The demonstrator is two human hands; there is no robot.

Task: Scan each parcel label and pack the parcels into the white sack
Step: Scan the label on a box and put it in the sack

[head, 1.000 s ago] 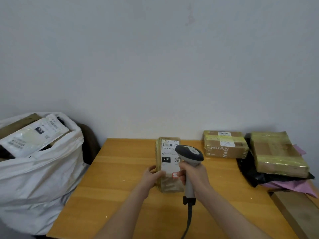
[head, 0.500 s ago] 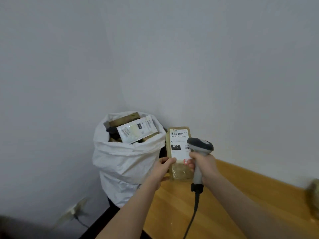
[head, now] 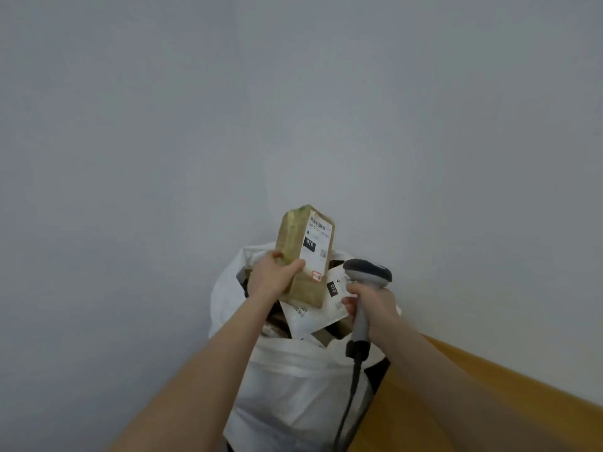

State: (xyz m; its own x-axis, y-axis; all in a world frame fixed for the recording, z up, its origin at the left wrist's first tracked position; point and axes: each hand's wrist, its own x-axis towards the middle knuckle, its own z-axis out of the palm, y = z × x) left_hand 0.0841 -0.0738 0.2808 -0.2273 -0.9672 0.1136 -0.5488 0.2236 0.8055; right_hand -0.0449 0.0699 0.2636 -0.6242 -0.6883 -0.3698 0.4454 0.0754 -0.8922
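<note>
My left hand (head: 275,275) grips a brown taped parcel (head: 305,252) by its lower left side and holds it upright above the open mouth of the white sack (head: 293,380). The parcel's white label with a barcode and a black "010" patch faces me. My right hand (head: 372,305) grips the handle of a grey barcode scanner (head: 367,274), just right of the parcel, over the sack's right rim. Inside the sack lie a white mailer with its own "010" label (head: 326,311) and brown parcels beneath it.
The scanner's black cable (head: 350,396) hangs down in front of the sack. The wooden table (head: 473,402) edge runs along the lower right, touching the sack's side. A plain grey wall fills the rest of the view.
My view swung left from the table to the sack. My left hand alone carried the parcel off the table and raised it over the sack; my right hand let go of it and followed with the scanner.
</note>
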